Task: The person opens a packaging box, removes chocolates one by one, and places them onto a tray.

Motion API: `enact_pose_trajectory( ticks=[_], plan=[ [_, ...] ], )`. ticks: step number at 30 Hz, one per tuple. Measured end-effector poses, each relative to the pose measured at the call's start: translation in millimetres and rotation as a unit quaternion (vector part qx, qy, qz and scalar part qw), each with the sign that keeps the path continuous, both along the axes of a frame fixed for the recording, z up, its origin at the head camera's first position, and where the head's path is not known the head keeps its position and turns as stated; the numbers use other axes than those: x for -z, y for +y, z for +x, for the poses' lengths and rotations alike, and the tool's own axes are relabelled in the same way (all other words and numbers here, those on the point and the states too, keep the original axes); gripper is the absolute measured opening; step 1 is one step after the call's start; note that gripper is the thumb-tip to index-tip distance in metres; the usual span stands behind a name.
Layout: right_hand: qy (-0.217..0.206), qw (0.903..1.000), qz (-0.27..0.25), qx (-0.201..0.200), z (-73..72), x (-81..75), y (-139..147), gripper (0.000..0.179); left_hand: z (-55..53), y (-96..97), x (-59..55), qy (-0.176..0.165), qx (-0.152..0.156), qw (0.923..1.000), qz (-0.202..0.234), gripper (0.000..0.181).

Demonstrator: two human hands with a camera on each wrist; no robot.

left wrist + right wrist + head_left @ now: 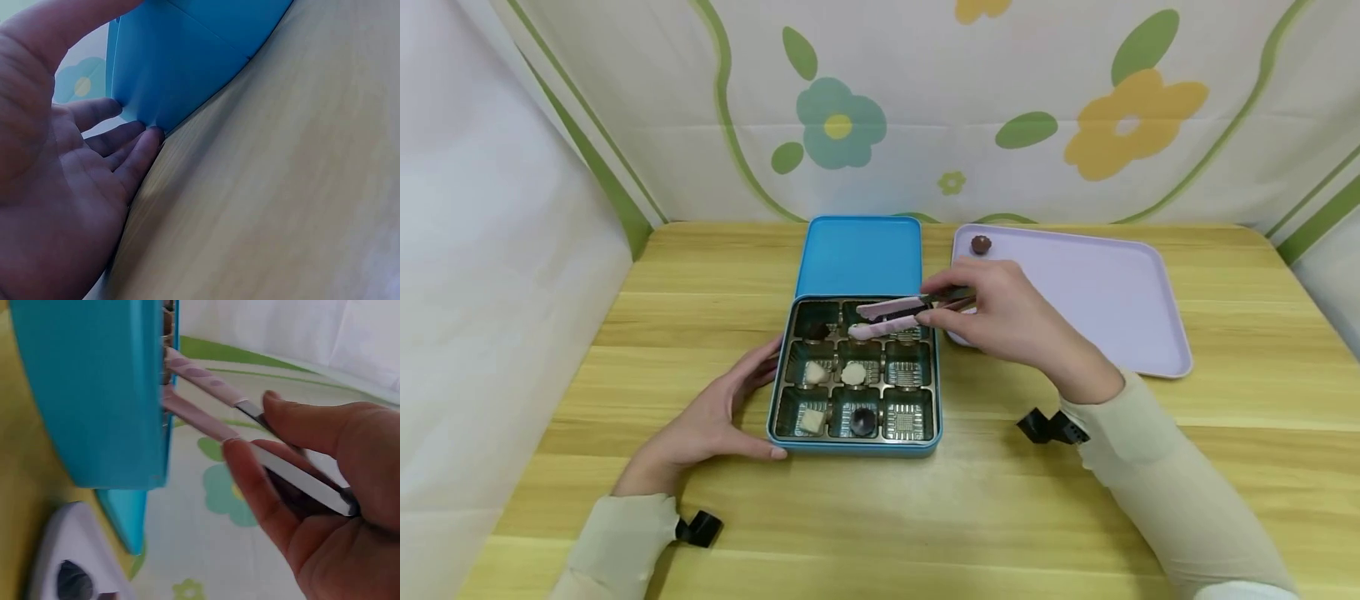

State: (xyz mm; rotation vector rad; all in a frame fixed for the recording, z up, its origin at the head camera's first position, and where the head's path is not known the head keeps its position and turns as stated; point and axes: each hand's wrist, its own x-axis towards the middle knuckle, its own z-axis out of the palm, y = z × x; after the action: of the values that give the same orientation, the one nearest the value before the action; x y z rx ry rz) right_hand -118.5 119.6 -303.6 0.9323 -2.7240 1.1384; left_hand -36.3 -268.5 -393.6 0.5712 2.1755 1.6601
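Note:
In the head view, a blue tin [857, 451] holds a gold compartment tray with chocolates in it. White chocolates [812, 422] lie in the left column and in the centre, dark ones [863, 421] at the top left and bottom middle. My right hand [996, 312] holds small tongs [891, 308] with pale pink tips over the top middle compartment. The tips stand apart; whether anything lies between them I cannot tell. My left hand [718, 417] touches the tin's left side with extended fingers [137, 159], its thumb at the front left corner.
Behind the tin its blue lid [860, 254] lies open. A lilac tray [1097, 292] stands to the right, a brown scalloped chocolate [981, 244] at its far left corner. A flowered cloth [925, 83] hangs along the back edge of the wooden table [880, 533].

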Motion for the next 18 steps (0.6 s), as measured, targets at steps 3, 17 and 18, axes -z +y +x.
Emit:
enact_pose_trajectory(
  ticks=[3,17,18],
  plan=[
    [0.002,0.9975,0.064,-0.029,-4.8,-15.0,-12,0.024,-0.7,0.3,-0.7,0.0,0.0,1.0,-0.001,0.134],
    [-0.003,0.9894,0.13,-0.065,-10.3,-23.3,-27,0.017,-2.5,4.1,1.3,0.01,0.01,0.9999,-0.002,0.133],
    [-0.001,0.9911,0.118,-0.061,-9.4,-21.8,-25,0.016,-3.0,3.6,1.5,0.015,0.011,0.9998,-0.003,0.133]
  ],
)
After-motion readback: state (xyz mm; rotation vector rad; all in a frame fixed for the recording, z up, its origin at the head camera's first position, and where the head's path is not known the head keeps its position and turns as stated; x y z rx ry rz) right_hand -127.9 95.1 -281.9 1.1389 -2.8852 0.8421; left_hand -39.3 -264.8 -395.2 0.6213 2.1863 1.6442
